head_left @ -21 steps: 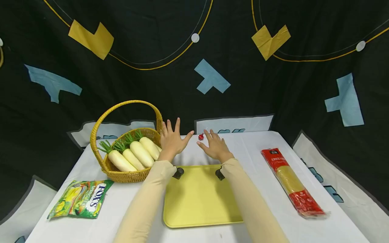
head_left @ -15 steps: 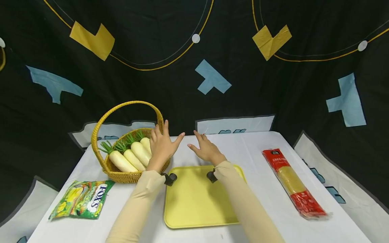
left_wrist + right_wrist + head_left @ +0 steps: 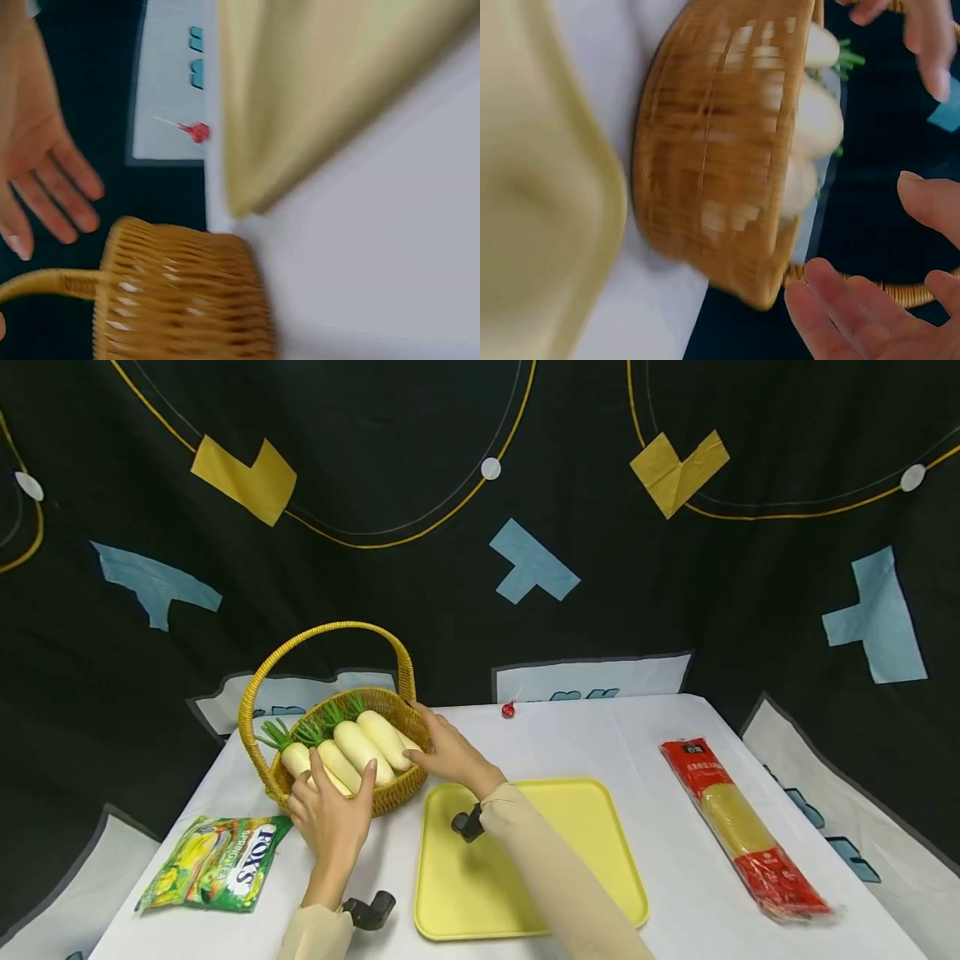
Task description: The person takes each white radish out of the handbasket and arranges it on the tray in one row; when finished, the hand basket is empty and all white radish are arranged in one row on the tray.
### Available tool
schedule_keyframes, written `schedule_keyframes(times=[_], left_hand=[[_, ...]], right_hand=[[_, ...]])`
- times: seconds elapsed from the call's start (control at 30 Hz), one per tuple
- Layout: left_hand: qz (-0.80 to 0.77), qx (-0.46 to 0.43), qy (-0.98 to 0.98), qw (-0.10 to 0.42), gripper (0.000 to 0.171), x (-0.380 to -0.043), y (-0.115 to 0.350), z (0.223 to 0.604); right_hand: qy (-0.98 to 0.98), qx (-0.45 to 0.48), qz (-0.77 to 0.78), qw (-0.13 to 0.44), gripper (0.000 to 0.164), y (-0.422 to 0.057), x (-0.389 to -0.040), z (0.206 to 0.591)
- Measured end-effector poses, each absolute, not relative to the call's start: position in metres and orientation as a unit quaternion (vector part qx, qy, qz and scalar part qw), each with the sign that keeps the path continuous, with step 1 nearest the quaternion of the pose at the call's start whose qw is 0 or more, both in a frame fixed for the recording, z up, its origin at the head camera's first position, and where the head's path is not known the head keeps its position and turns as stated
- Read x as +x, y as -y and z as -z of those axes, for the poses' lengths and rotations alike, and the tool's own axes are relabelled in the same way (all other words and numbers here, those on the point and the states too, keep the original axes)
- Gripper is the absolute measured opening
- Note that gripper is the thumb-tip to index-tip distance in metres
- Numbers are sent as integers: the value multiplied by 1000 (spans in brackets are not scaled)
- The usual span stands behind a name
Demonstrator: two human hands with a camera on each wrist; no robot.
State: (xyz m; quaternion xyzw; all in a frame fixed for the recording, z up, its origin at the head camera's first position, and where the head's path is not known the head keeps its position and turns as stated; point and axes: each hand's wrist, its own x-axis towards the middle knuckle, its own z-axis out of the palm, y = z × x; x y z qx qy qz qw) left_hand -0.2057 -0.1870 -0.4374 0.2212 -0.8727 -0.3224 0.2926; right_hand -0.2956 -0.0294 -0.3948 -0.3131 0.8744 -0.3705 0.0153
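A yellow wicker basket (image 3: 399,789) with a tall handle holds several white radishes (image 3: 362,750) with green tops. At its front left, my left hand (image 3: 333,818) has loosely spread fingers over the rim. My right hand (image 3: 457,756) is at the basket's right side, fingers extended near the base of the handle; contact is unclear. In the right wrist view, its fingers (image 3: 840,311) are spread beside the basket wall (image 3: 712,135). From the left wrist view, the right hand (image 3: 45,150) appears apart from the basket (image 3: 187,292). Neither hand grips anything.
A yellow tray (image 3: 465,893) lies in the middle of the white table, partly under the right forearm. A green Fox's candy bag (image 3: 213,864) is at left, a red noodle pack (image 3: 738,822) at right. A small red lollipop (image 3: 507,710) sits at the back edge.
Both hands have moved left from above the tray's far end to the basket, the left one also coming nearer the front. The lollipop shows again. Basket and radishes look unmoved; the view has shifted slightly.
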Motion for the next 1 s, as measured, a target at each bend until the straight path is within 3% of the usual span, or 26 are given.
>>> schedule_keyframes(times=[0.13,0.33,1.0], left_hand=[[337,245,850,323,95,-197,193,458],[373,270,827,324,102,-196,198,478],[401,280,817,304,103,-198,201,492]], right_hand=[[-851,-325,411,44,77,47,-293,401],[-844,-326,422,64,77,70,-291,407],[-944,-277,175,-32,73,119,-289,408]])
